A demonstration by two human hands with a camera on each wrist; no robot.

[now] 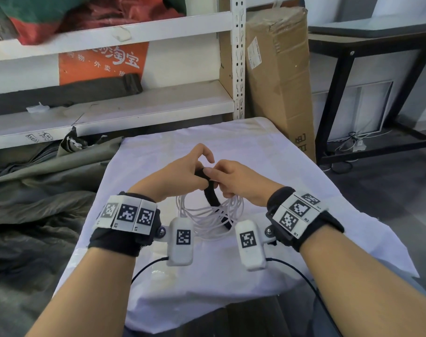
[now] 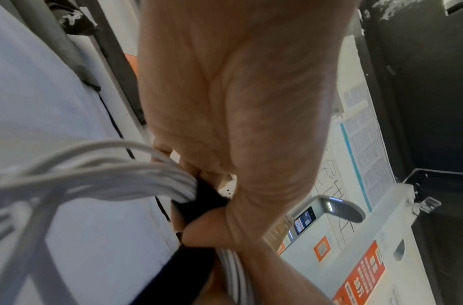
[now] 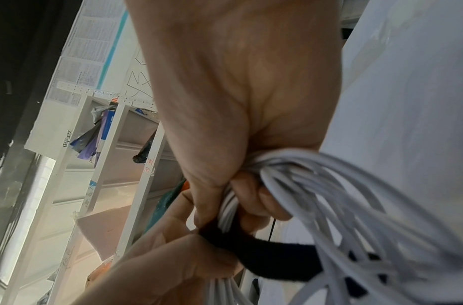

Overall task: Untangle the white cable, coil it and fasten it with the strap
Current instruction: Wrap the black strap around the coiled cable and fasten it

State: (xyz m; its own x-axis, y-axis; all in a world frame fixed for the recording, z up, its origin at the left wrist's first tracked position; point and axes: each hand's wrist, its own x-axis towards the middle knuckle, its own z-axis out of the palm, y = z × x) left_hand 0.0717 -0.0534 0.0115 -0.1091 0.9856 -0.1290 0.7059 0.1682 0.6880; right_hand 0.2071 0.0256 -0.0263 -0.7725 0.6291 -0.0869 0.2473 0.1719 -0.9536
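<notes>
The white cable (image 1: pixel 207 216) hangs as a loose coil of several loops under both hands, above the white cloth (image 1: pixel 255 147) on the table. My right hand (image 1: pixel 218 177) grips the top of the bundle, its fingers (image 3: pixel 251 196) curled round the strands (image 3: pixel 329 185). A black strap (image 1: pixel 213 198) runs from between the hands and down through the coil. My left hand (image 1: pixel 202 167) pinches the strap's upper end (image 2: pixel 207 196) against the cable (image 2: pixel 121 179), with its forefinger raised. The strap (image 3: pixel 272 260) wraps partly round the bundle; its closure is hidden by the fingers.
A white metal shelf (image 1: pixel 134 108) with bags stands behind the table. A tall cardboard box (image 1: pixel 280 81) leans at the far right corner, beside a black table frame (image 1: pixel 340 93). Grey tarpaulin (image 1: pixel 37 190) lies on the floor to the left.
</notes>
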